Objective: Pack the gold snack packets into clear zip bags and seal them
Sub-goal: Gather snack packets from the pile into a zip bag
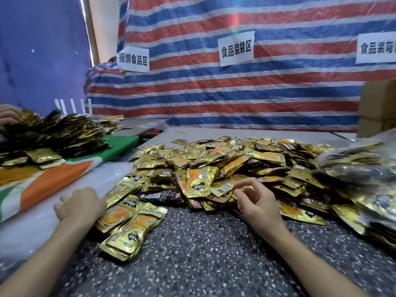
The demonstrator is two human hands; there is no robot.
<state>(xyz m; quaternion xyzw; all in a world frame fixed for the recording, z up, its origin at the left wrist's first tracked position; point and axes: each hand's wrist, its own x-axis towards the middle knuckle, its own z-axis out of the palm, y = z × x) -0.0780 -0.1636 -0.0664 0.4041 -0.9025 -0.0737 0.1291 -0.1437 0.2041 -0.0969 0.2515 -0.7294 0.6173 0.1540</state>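
Observation:
A big heap of gold snack packets [225,163] covers the speckled table [203,254]. A smaller stack of gold packets [128,224] lies at the heap's near left. My left hand [80,205] rests palm down on a layer of clear plastic bags [32,224], touching that small stack's left edge. My right hand [257,200] reaches into the front of the heap, its thumb and index finger pinching the edge of one gold packet [222,187] with a white label. Clear bags filled with packets [353,168] are piled at the right.
To the left, a pile of darker gold packets [53,133] lies on a green, white and orange cloth [64,179], with another person's hand [8,114] at its far edge. A striped tarp [235,93] with paper signs closes the back. Cardboard boxes [377,108] stand at the back right.

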